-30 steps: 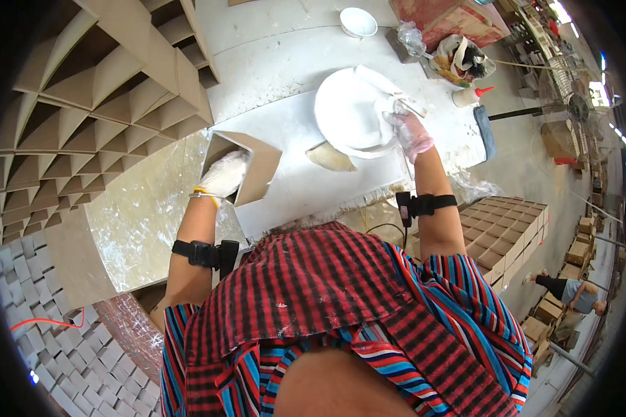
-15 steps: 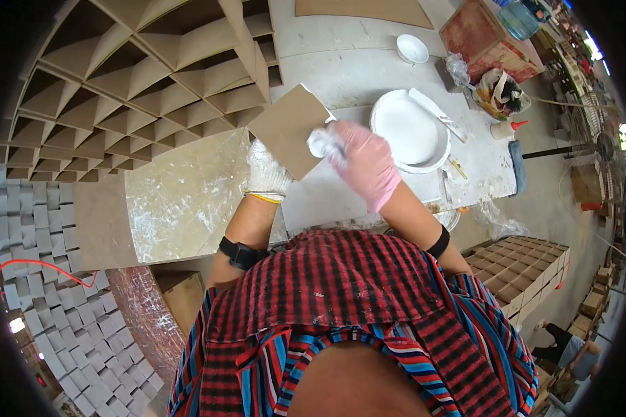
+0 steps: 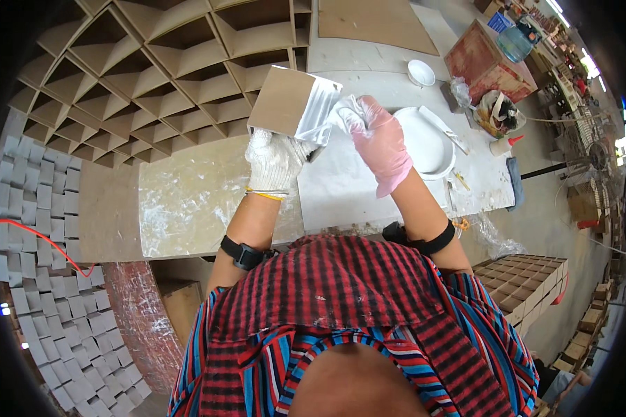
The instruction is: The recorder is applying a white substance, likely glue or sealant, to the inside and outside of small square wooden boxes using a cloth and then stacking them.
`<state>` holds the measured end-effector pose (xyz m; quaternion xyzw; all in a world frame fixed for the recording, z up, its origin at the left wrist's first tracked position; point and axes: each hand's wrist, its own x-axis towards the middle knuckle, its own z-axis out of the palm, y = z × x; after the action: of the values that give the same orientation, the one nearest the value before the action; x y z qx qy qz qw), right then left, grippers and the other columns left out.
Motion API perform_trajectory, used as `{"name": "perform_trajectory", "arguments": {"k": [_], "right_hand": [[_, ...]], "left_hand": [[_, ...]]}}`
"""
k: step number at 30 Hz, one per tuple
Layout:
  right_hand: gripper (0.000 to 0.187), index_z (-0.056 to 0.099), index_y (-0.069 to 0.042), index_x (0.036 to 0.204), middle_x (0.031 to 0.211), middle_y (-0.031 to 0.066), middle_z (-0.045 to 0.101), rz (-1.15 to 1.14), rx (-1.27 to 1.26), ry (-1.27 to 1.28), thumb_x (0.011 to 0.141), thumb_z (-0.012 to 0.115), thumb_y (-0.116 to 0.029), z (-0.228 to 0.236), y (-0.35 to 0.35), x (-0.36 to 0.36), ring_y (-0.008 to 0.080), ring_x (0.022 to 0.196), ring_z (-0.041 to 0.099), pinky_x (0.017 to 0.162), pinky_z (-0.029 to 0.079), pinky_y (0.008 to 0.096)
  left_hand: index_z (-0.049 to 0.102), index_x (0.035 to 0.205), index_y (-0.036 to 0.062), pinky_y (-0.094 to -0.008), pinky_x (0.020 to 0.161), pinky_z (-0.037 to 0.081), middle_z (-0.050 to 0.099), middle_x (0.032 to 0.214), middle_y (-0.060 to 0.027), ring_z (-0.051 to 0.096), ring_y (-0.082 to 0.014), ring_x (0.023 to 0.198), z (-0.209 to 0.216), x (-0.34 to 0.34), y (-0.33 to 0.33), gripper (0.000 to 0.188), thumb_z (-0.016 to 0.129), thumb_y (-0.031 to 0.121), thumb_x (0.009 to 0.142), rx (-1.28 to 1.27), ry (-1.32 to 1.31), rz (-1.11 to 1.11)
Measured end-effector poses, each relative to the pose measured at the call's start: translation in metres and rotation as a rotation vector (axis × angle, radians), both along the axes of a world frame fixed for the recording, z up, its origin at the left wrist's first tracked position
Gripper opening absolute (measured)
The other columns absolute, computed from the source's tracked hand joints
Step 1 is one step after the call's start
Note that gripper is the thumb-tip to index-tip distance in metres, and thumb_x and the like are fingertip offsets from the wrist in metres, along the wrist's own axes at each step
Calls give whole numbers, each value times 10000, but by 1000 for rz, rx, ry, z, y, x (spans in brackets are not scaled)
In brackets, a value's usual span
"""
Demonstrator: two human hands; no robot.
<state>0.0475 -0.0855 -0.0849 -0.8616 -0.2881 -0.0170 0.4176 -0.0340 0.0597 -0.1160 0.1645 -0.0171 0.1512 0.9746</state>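
My left hand (image 3: 274, 164), in a white knitted glove, grips a brown fibreboard box (image 3: 277, 104) from below and holds it tilted over the table. Wet white streaks cover a strip along the box's right side. In a pink glove coated white at the fingertips, my right hand (image 3: 382, 142) pinches a white-soaked wad (image 3: 344, 115) against that streaked edge. The wad's material cannot be made out. Just right of this hand stands a round white basin (image 3: 430, 149) of white paint, partly hidden by it, with a flat white scraper (image 3: 439, 124) across its rim.
A large stack of brown compartmented boxes (image 3: 181, 52) rises at the far left. Beyond the basin sit a white bowl (image 3: 421, 72), a red-capped glue bottle (image 3: 505, 144) and a red crate (image 3: 490, 59). Whitish boxes (image 3: 42, 285) are piled lower left; more brown boxes (image 3: 522, 281) stand right.
The box has turned and risen, and white streaks now show along its right side. My right hand, with the wad, has moved slightly right and up. The view has shifted a little.
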Motion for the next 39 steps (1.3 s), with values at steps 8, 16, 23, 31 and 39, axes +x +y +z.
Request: {"name": "perform_trajectory", "arguments": {"k": [8,16,23,31,39], "right_hand": [[187,491,19,1006,877,40,543,191,887,556,840,460,-61,4,16,-27,99,795,502,717,406,221],[127,521,-41,926,782,34,556,153,933,167,814,461,-34,26,9,-49,115,705,529,611,428,245],[108,540,-75,726,740,100,576,179,384,-562,736,606,-160,68,15,-36,275,671,557,585,450,328],[128,527,-109,750,691,83,553,359,353,-852,681,599,-189,71,16,-29,254,641,554,557,444,328],[146,572,-87,810,752,106,584,301,466,-603,774,560,-228,85,-8,5,277,685,566,602,456,334]], "left_hand": [[422,1173,31,-470,900,381,461,1173,-170,462,-344,1063,14,-25,8,453,315,346,866,10,138,5],[457,1119,24,-406,836,430,501,1107,-149,515,-291,958,28,-17,-2,413,281,310,878,-31,11,67],[461,1105,-1,-369,828,433,518,1075,-144,516,-270,942,48,-16,-17,412,298,305,882,132,85,361],[432,1149,4,-380,892,377,470,1153,-144,466,-292,1030,65,-1,-40,505,354,415,865,188,-95,361],[397,1193,16,-419,917,355,433,1202,-144,436,-304,1075,48,24,-41,546,347,450,867,109,-229,264]]}}
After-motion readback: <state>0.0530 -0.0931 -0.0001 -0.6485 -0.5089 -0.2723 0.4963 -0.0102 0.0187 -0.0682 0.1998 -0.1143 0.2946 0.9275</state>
